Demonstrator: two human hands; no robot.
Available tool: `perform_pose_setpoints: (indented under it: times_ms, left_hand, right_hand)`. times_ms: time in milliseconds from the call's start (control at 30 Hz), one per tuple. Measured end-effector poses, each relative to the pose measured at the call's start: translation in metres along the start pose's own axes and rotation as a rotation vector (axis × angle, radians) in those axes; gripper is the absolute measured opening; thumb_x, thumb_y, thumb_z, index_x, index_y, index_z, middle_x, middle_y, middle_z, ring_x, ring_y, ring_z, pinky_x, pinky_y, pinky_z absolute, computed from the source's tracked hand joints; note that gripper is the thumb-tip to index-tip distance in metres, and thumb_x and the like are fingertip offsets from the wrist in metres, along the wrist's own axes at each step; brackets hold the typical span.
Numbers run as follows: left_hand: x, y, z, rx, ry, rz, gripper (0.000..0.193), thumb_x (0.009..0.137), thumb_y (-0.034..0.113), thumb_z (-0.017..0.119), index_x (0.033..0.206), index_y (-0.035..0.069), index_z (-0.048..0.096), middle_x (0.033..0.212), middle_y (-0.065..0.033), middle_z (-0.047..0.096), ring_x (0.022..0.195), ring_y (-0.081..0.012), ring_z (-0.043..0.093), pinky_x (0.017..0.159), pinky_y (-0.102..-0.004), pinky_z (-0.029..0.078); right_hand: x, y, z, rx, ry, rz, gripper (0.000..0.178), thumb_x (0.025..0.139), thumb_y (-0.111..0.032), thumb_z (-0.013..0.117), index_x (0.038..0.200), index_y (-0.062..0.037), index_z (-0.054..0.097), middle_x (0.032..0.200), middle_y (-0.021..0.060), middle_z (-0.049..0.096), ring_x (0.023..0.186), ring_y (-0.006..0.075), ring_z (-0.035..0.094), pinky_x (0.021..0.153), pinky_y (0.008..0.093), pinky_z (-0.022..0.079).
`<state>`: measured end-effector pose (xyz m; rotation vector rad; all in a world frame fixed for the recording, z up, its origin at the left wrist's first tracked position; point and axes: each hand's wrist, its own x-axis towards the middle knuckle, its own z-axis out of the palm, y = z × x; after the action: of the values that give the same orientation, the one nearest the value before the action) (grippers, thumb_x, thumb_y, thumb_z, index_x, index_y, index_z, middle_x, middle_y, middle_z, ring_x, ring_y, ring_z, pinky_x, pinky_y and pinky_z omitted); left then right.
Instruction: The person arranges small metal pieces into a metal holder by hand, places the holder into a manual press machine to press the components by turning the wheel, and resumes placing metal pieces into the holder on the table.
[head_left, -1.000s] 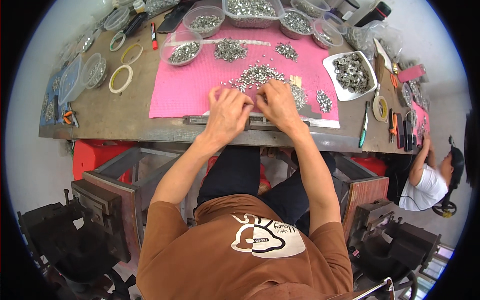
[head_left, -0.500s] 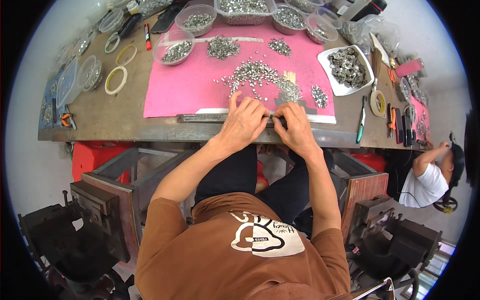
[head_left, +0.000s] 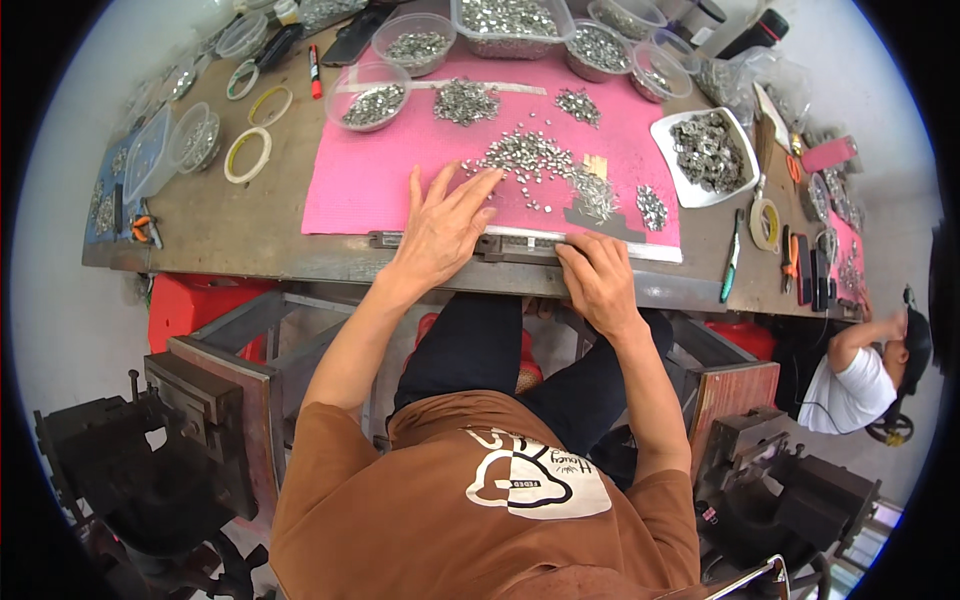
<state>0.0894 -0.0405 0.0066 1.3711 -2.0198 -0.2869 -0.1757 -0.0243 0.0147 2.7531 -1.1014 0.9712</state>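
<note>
A long, narrow dark metal bar (head_left: 522, 246) lies along the front edge of the pink mat (head_left: 340, 190). My left hand (head_left: 438, 228) is over the bar's left part with its fingers spread, the tips reaching onto the mat near the small metal pieces. With thumb and bent fingers my right hand (head_left: 602, 282) grips the bar near its right end. Beyond the hands, small shiny metal pieces (head_left: 528, 155) lie scattered in a loose heap. To their right is a pile of thin metal pins (head_left: 595, 195). What lies under my left palm is hidden.
Clear bowls of metal parts (head_left: 413, 45) line the back, with a white dish of parts (head_left: 712, 150) at right. Tape rolls (head_left: 247, 155), a toothbrush (head_left: 733, 258) and pliers (head_left: 146, 228) lie on the table. Another person (head_left: 850, 375) sits far right.
My left hand has moved left along the bar and spread its fingers. The right hand has shifted slightly right and nearer. The bar's middle now shows between the hands. The view has shifted a little.
</note>
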Motion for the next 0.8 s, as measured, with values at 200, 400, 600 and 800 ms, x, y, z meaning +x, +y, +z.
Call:
perform_pose_setpoints:
  times_ms: [200,400,600,800]
  left_hand:
    - [-0.016,-0.021,-0.025,0.138,-0.185,0.040,0.041,0.106,0.034,0.048,0.140,0.017,0.061,0.145,-0.0008,0.060,0.148,-0.0423,0.031,0.114,-0.0779,0.005]
    - [-0.013,-0.024,-0.029,0.065,-0.001,-0.013,0.024,0.098,0.026,0.065,0.117,0.014,0.074,0.127,-0.0027,0.069,0.133,-0.0339,0.050,0.115,-0.0701,0.016]
    - [-0.003,-0.020,-0.028,0.056,0.096,-0.049,0.009,0.087,0.018,0.074,0.096,0.014,0.073,0.090,-0.0016,0.064,0.097,-0.0231,0.057,0.105,-0.0542,0.029]
    - [0.001,-0.023,-0.023,0.094,0.035,-0.030,0.008,0.087,0.017,0.074,0.094,0.014,0.072,0.092,-0.0017,0.063,0.100,-0.0238,0.056,0.104,-0.0555,0.030]
  right_hand:
    - [0.022,0.002,0.003,0.096,0.102,0.065,0.025,0.081,0.001,0.073,0.105,-0.0041,0.069,0.103,0.0089,0.066,0.094,0.0278,0.062,0.085,0.0414,0.044]
    - [0.067,-0.001,0.035,0.127,0.025,0.037,0.020,0.083,-0.001,0.070,0.103,-0.0056,0.071,0.095,0.0077,0.062,0.091,0.0271,0.058,0.083,0.0403,0.043]
    - [0.085,0.000,0.060,0.069,-0.030,0.059,0.016,0.085,-0.005,0.070,0.101,-0.0071,0.073,0.092,0.0077,0.060,0.092,0.0270,0.057,0.085,0.0408,0.043]
    - [0.083,0.005,0.055,0.063,-0.070,0.125,0.014,0.086,-0.006,0.070,0.099,-0.0083,0.074,0.091,0.0077,0.059,0.092,0.0265,0.057,0.084,0.0409,0.043]
